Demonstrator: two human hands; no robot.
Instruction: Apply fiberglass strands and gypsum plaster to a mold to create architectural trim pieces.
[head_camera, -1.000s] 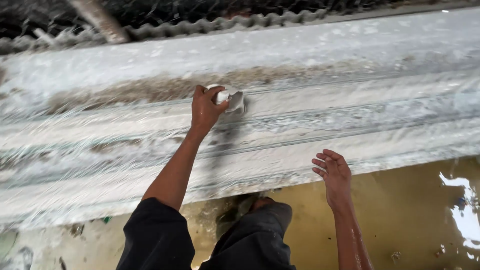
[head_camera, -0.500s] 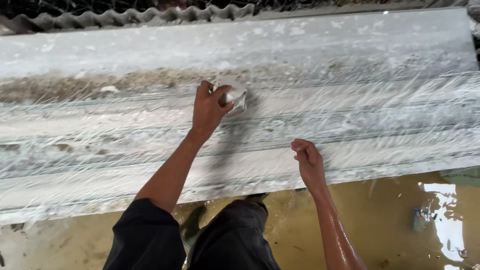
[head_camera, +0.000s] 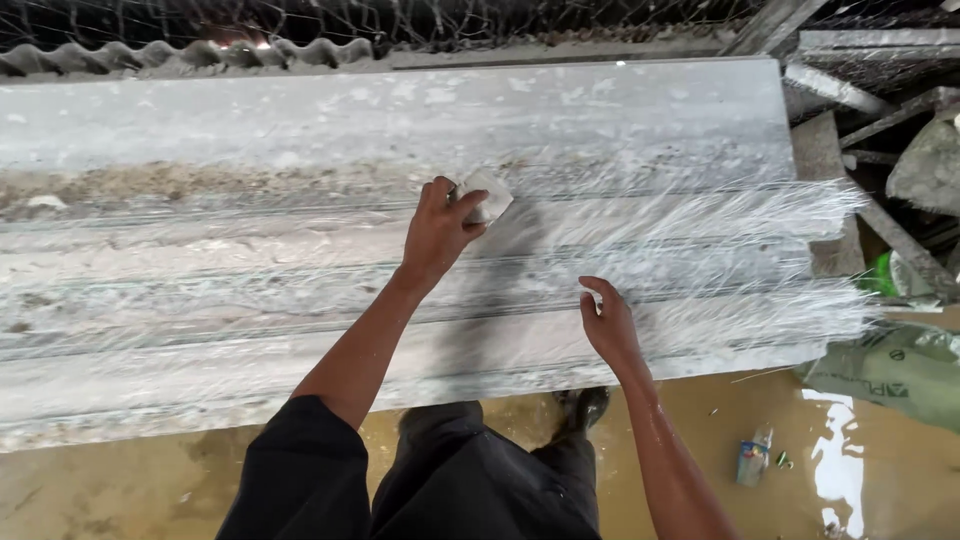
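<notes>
One long grey moulded slab fills most of the view, lying across it with stepped ridges along its length; everything below is placed against it. Its surface is wet and streaked white. The stretch from the middle to the right end looks paler and washed over, with thin fibres fanning off that end, while the band on the upper left keeps a brown, gritty crust. Judging by that, the rubbing seems well along on the right and middle, and the crusted left part looks untouched.

Beyond the slab's far edge runs a corrugated sheet under wire mesh. Below its near edge lies a muddy, wet floor, where the person stands in dark clothes. Off the slab's right end lie grey stone offcuts, and below that end a green sack and a small carton in the water.

The left hand rests on the slab's upper middle ridge, fingers curled tight round a small pale rubbing block pressed flat to the surface. The right hand sits nearer the slab's front edge, to the right of the block, holding nothing, fingers loosely bent and touching the wet face.
</notes>
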